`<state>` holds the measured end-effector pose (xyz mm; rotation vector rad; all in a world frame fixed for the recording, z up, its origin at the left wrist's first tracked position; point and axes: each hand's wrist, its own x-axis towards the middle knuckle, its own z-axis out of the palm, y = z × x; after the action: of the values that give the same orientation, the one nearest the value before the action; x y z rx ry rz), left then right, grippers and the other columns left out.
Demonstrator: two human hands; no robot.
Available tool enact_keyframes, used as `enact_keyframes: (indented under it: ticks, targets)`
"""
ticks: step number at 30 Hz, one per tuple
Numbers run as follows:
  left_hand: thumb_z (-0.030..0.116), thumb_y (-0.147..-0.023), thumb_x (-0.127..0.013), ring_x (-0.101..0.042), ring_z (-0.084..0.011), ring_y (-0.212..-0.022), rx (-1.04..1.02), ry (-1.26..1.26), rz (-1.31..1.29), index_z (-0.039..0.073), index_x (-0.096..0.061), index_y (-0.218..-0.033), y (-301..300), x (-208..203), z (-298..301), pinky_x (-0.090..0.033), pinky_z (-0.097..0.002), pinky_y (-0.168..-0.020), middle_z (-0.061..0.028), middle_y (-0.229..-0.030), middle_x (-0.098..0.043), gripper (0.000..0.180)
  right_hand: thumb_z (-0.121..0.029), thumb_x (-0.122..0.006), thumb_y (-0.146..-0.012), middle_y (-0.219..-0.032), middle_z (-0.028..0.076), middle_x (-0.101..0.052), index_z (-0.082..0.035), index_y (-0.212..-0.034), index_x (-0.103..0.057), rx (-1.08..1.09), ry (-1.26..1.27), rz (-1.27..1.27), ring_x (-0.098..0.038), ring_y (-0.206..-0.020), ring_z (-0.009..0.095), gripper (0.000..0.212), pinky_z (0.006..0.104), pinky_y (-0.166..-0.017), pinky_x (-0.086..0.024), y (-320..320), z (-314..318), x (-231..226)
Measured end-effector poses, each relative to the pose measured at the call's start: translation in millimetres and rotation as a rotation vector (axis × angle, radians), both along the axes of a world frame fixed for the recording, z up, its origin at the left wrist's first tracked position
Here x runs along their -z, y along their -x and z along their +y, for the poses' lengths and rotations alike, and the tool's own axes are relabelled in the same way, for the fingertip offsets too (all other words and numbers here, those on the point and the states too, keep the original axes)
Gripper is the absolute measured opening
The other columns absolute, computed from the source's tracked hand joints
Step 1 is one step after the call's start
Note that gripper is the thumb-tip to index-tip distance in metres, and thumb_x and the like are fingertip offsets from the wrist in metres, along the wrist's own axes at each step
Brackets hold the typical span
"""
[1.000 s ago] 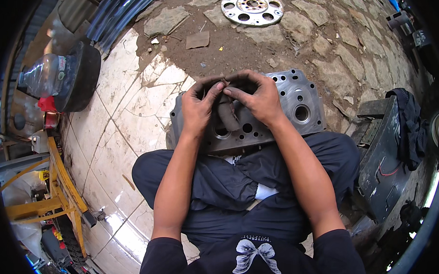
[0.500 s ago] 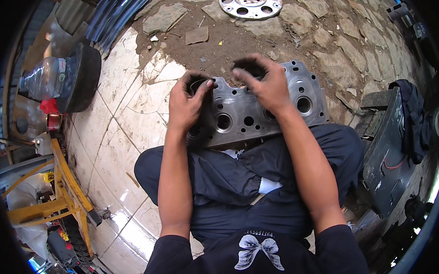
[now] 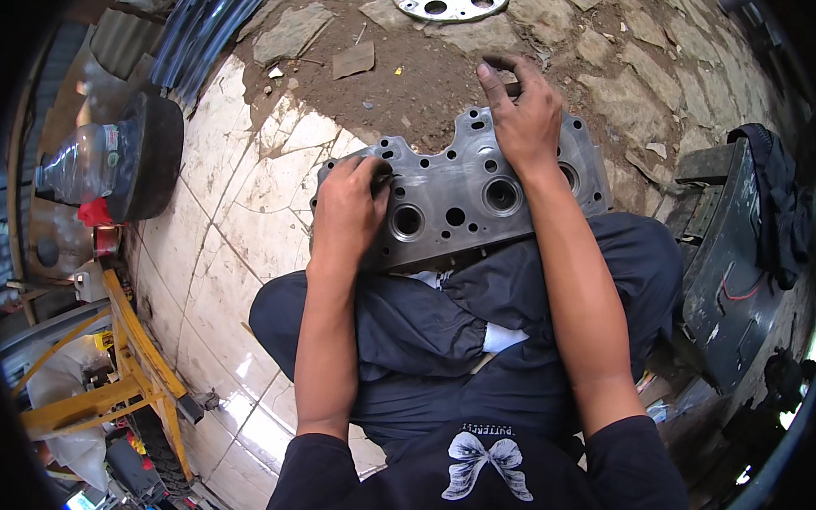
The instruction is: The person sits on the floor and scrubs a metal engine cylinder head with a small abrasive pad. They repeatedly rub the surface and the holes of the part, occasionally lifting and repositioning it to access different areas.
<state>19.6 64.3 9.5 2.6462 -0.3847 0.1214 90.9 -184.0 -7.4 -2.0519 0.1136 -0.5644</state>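
A grey metal cylinder head (image 3: 437, 189), with round ports and bolt holes along its flat face, lies across my lap. Near its left end rests my left hand (image 3: 349, 199), fingers curled down against the face. Something dark shows under those fingertips, but I cannot make out what it is. My right hand (image 3: 528, 115) is raised over the far edge of the cylinder head, right of centre. Its thumb and fingers are loosely bent and apart, with nothing visible between them. The right wrist and forearm cover part of the face between two ports.
Beyond the cylinder head lie dirt, flat stones and a round metal plate with holes (image 3: 448, 0). At left, a clear plastic bottle (image 3: 79, 158) sits by a black round tub (image 3: 151, 156), above a yellow metal frame (image 3: 135, 362). A dark box-like piece (image 3: 726, 275) with cloth stands at right.
My right hand has moved up and away from the middle of the face. The left hand has turned from a raised pinch to fingers curled down on the metal.
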Motion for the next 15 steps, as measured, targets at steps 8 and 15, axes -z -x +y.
enact_keyframes:
  ticks: [8,15]
  targets:
    - [0.008,-0.089,-0.068,-0.067,-0.0368,-0.098,0.146,-0.253,-0.091,0.005,-0.076,-0.107,-0.2,-8.8,-3.1,-0.056,-0.0462,-0.083,-0.0153,-0.101,-0.069,0.020,-0.042,-0.073,-0.098,-0.109,0.017,-0.077,-0.006,-0.112,-0.077,0.017,-0.089,0.045,-0.073,-0.098,0.037,0.039,0.0442,-0.088,-0.056,-0.7,-1.2,1.5]
    - [0.005,-0.086,-0.060,-0.068,-0.0382,-0.096,0.185,-0.431,-0.096,0.004,-0.072,-0.102,-7.9,-14.0,-13.4,-0.056,-0.0477,-0.083,-0.0160,-0.098,-0.068,0.020,-0.040,-0.072,-0.099,-0.106,0.016,-0.077,-0.006,-0.107,-0.077,0.039,-0.055,-0.007,-0.072,-0.100,0.037,0.036,0.0453,-0.088,-0.055,-1.6,2.7,3.6]
